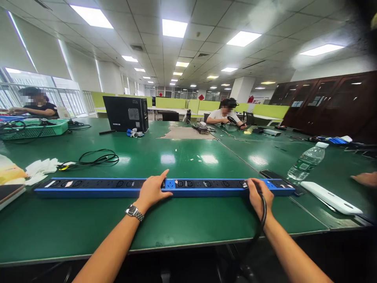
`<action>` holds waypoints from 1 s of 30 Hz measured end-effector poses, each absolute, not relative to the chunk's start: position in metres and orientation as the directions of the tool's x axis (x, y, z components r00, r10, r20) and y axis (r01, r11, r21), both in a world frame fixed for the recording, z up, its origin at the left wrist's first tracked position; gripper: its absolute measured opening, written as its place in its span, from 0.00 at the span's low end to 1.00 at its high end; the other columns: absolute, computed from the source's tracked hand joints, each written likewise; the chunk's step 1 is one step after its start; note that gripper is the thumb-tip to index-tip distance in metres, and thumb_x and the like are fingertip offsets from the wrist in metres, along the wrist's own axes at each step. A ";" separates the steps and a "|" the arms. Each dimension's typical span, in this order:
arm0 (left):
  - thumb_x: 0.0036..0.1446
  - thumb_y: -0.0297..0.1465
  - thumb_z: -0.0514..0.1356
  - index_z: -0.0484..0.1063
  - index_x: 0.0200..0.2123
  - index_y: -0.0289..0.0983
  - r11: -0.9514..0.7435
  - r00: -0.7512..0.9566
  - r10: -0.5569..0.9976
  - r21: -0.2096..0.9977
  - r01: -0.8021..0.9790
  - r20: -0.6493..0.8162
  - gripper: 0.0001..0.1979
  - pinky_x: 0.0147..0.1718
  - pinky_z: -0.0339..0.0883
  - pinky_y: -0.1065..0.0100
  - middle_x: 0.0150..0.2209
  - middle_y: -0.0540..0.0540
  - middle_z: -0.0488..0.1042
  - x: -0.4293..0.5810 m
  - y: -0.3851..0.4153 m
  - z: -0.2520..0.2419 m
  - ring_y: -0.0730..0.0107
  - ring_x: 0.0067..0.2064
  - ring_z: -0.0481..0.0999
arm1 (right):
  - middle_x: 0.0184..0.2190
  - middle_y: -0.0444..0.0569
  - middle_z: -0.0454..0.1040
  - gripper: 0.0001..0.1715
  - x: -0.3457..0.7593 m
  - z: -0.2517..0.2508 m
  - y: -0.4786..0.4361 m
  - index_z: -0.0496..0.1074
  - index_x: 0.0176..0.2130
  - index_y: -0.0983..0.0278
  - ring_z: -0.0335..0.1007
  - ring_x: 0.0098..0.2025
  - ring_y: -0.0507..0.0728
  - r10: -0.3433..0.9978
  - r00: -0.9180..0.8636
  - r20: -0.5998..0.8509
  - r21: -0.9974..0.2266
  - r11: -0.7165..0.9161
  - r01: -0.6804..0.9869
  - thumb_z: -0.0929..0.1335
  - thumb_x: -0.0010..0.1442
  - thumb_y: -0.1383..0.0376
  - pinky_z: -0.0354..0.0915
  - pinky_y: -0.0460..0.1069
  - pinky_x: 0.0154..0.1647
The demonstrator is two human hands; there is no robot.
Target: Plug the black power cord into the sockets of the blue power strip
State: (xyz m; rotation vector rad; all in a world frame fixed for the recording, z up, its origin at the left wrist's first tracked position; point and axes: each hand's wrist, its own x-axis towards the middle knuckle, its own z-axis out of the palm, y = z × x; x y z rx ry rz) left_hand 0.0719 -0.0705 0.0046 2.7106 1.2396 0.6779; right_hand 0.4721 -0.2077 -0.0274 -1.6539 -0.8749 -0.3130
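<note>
A long blue power strip (103,193) with a black face and several sockets lies across the green table in front of me. My left hand (152,191) grips it across its width near the middle, thumb on the near side and fingers over the far side. A blue socket (170,184) shows just right of that hand. Toward the strip's right end, my right hand (259,196) is closed on a plug at the sockets, mostly hidden by my fingers. From it a thick black power cord (263,212) hangs down past my wrist and over the table edge.
Right of the strip are a water bottle (308,163), a white device (331,197) and a dark phone-like slab (269,174). A coiled black cable (98,158), a computer tower (126,114) and a green basket (35,129) lie leftward. Two people sit across; another person's hand (365,179) shows at right.
</note>
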 end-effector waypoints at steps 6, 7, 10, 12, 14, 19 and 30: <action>0.49 0.43 0.69 0.55 0.66 0.43 -0.657 0.561 0.741 0.228 0.718 0.368 0.44 0.51 0.66 0.60 0.51 0.45 0.77 0.072 -0.072 0.004 0.55 0.50 0.75 | 0.37 0.52 0.80 0.26 0.475 -0.033 -0.193 0.77 0.39 0.62 0.75 0.39 0.60 0.525 0.544 0.655 -0.644 0.011 0.765 0.64 0.58 0.45 0.66 0.53 0.44; 0.49 0.44 0.69 0.56 0.66 0.44 -0.656 0.560 0.741 0.222 0.721 0.370 0.44 0.51 0.66 0.60 0.50 0.45 0.77 0.073 -0.072 0.004 0.55 0.51 0.75 | 0.37 0.51 0.80 0.25 0.473 -0.033 -0.190 0.77 0.38 0.61 0.75 0.39 0.60 0.550 0.516 0.657 -0.627 0.019 0.779 0.64 0.57 0.45 0.66 0.53 0.44; 0.50 0.46 0.67 0.57 0.65 0.44 -0.653 0.559 0.741 0.205 0.729 0.372 0.42 0.52 0.65 0.61 0.51 0.45 0.77 0.074 -0.073 0.004 0.56 0.51 0.75 | 0.37 0.50 0.81 0.24 0.473 -0.034 -0.186 0.77 0.38 0.60 0.76 0.40 0.60 0.604 0.444 0.662 -0.577 0.033 0.816 0.65 0.57 0.46 0.65 0.54 0.47; 0.51 0.47 0.67 0.58 0.64 0.42 -0.651 0.561 0.742 0.195 0.734 0.368 0.41 0.52 0.64 0.60 0.52 0.44 0.76 0.076 -0.073 0.004 0.56 0.51 0.74 | 0.39 0.49 0.81 0.23 0.475 -0.034 -0.187 0.77 0.39 0.58 0.76 0.43 0.60 0.625 0.409 0.664 -0.545 0.030 0.838 0.64 0.58 0.46 0.63 0.55 0.51; 0.51 0.49 0.66 0.59 0.64 0.40 -0.646 0.561 0.745 0.185 0.740 0.361 0.41 0.52 0.64 0.59 0.52 0.42 0.76 0.078 -0.074 0.005 0.55 0.51 0.74 | 0.40 0.49 0.81 0.23 0.475 -0.035 -0.187 0.77 0.40 0.58 0.76 0.45 0.60 0.633 0.391 0.668 -0.512 0.010 0.859 0.63 0.59 0.46 0.61 0.56 0.54; 0.52 0.57 0.59 0.64 0.61 0.38 -0.610 0.532 0.771 0.162 0.776 0.350 0.40 0.58 0.55 0.53 0.56 0.38 0.73 0.084 -0.078 0.010 0.49 0.58 0.68 | 0.42 0.50 0.81 0.26 0.471 -0.039 -0.184 0.76 0.43 0.59 0.74 0.48 0.61 0.628 0.382 0.678 -0.437 -0.074 0.896 0.61 0.60 0.46 0.55 0.59 0.58; 0.62 0.58 0.40 0.80 0.36 0.38 -0.386 0.322 0.895 0.172 0.907 0.308 0.37 0.49 0.59 0.54 0.38 0.36 0.81 0.099 -0.071 0.013 0.51 0.46 0.76 | 0.41 0.51 0.80 0.26 0.466 -0.042 -0.178 0.77 0.37 0.59 0.71 0.50 0.63 0.604 0.375 0.704 -0.297 -0.228 0.927 0.61 0.59 0.45 0.51 0.59 0.59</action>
